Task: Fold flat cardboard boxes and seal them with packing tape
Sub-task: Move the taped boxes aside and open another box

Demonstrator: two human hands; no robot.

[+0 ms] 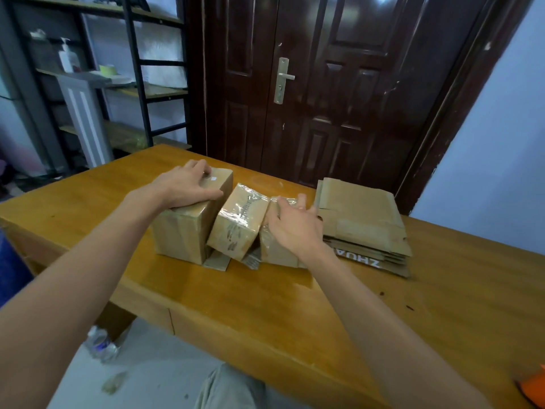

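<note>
Three folded brown cardboard boxes sit in a row near the far edge of the glossy orange-yellow wooden table [265, 305]. The left hand [184, 187] lies palm down on top of the upright left box [180, 231], fingers spread over its top and curling at its far edge. Beside it, the middle box [240, 221], wrapped in shiny clear packing tape, leans tilted against the left box, one lower corner lifted off the wood. The right hand [295, 224] rests against the right-most taped box [272, 249], fingers loosely curved over its top and near side; whether it truly grips I cannot tell. Just beside that hand, toward the table's right far corner, lies a stack of flat unfolded cardboard sheets [362, 219], white lettering showing on its near edge. A small cardboard scrap [216, 262] lies on the wood under the tilted box. Behind the table stands a dark brown panelled door [324, 84].
</note>
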